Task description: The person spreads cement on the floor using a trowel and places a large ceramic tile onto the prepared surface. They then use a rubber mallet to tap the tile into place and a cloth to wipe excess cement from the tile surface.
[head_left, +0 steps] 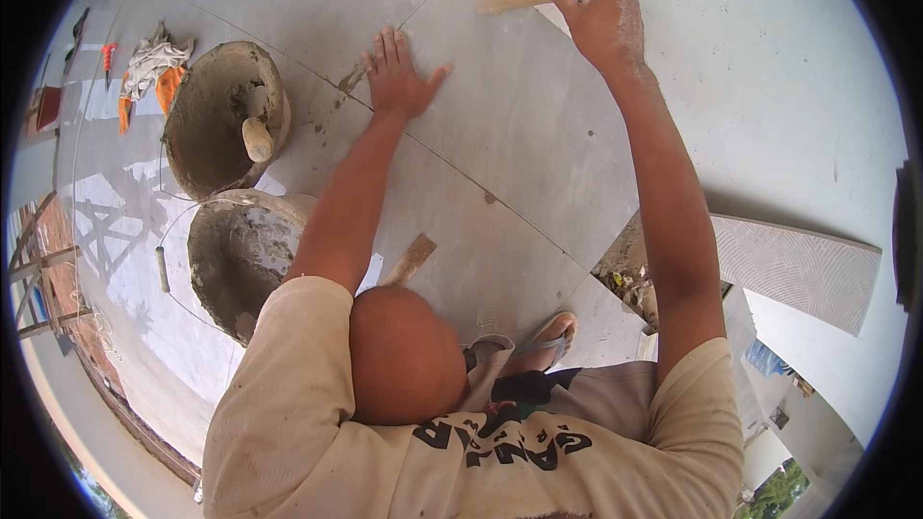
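My left hand (397,79) lies flat on the grey floor tiles (500,106), fingers spread, close to a joint between them. Up at the wall, my right hand (606,21) is closed around the head end of a hammer (519,0). Its dark metal head shows beside my fingers, while the pale wooden handle points left, low over a tile; whether its end touches cannot be seen. Bits of mortar (351,79) lie along the joint by my left hand.
Two mortar-crusted buckets (279,101) stand left, one holding a wooden-handled tool (258,139). Beyond lie an orange-and-grey cloth bundle (154,67) and a red-handled tool (108,58). A wooden piece (411,259) lies near my knee. A rubble-filled gap (630,274) and leaning tile (798,269) are right.
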Demonstrator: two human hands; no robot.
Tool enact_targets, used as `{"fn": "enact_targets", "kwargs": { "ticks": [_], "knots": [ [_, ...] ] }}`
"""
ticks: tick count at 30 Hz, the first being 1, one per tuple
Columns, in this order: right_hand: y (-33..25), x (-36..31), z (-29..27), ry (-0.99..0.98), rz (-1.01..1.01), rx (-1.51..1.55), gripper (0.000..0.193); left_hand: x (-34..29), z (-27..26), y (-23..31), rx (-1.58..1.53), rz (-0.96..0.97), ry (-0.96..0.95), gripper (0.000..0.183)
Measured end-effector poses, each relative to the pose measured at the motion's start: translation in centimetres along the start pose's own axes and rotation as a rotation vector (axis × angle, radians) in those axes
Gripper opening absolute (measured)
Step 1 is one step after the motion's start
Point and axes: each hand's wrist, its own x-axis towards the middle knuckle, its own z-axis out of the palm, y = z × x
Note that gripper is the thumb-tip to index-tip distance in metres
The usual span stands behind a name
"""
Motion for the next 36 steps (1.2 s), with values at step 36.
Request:
{"fn": "enact_targets", "kwargs": {
  "ticks": [36],
  "knots": [
    [12.0, -14.2, -13.5, -0.249, 0.088, -0.171, 0.059, -0.2, 2.1, -3.0, -0.018, 0.135, 0.105, 0.12]
  ]
}}
